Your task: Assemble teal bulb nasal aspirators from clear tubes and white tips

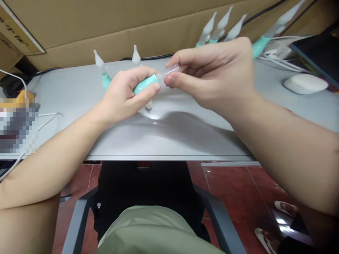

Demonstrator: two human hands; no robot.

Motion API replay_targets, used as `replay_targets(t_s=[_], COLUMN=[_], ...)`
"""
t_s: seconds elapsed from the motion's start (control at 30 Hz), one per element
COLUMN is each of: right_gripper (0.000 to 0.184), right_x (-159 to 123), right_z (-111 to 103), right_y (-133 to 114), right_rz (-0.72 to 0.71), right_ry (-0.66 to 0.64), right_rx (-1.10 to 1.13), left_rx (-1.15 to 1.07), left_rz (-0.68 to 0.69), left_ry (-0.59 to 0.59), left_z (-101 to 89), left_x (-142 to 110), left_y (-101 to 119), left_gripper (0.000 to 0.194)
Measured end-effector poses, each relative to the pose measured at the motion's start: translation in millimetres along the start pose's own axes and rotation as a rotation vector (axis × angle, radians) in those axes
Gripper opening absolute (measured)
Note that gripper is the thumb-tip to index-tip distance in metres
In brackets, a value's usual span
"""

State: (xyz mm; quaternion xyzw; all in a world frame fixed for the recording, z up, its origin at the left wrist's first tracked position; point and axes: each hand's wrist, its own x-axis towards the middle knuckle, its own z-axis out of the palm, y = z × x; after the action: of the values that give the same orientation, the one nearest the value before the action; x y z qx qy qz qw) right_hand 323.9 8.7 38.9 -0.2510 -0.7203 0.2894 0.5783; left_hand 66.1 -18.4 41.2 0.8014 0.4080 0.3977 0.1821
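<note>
My left hand (pixel 120 93) wraps around a rounded teal handle (pixel 145 84), its thumb near the handle's upper end. From that end a clear plastic tube (pixel 171 71) slants up to the right. My right hand (pixel 219 72) pinches the tube between thumb and fingers. Behind my left hand stands a teal-bodied device with a white tapered nozzle (pixel 99 60), like a nasal aspirator. Another white nozzle (pixel 136 55) rises at the back. Under my left fingers is a small white rounded piece (pixel 148 105), mostly hidden.
Behind my right hand, several similar teal devices (pixel 261 45) stand along the cardboard wall (pixel 106 24). A white computer mouse (pixel 305 83), cables and a dark flat device (pixel 317 47) lie right. An orange object (pixel 23 96) is left. The grey table's front edge (pixel 159 158) is near me.
</note>
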Motion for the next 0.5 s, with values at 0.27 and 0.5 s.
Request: replay_targets(t_s=[0.27, 0.5], right_gripper=[0.014, 0.016], right_x=[3.1, 5.4], right_z=[-20.2, -19.3], right_y=[9.6, 4.5], right_rz=[-0.151, -0.073], right_ry=[-0.135, -0.158], right_rx=[-0.109, 0.022], left_rx=[0.117, 0.051], left_rz=[-0.006, 0.036], left_ry=[-0.012, -0.030], left_z=[-6.6, -9.2], left_x=[-2.2, 1.4], left_y=[0.1, -4.0], left_gripper=[0.053, 0.052])
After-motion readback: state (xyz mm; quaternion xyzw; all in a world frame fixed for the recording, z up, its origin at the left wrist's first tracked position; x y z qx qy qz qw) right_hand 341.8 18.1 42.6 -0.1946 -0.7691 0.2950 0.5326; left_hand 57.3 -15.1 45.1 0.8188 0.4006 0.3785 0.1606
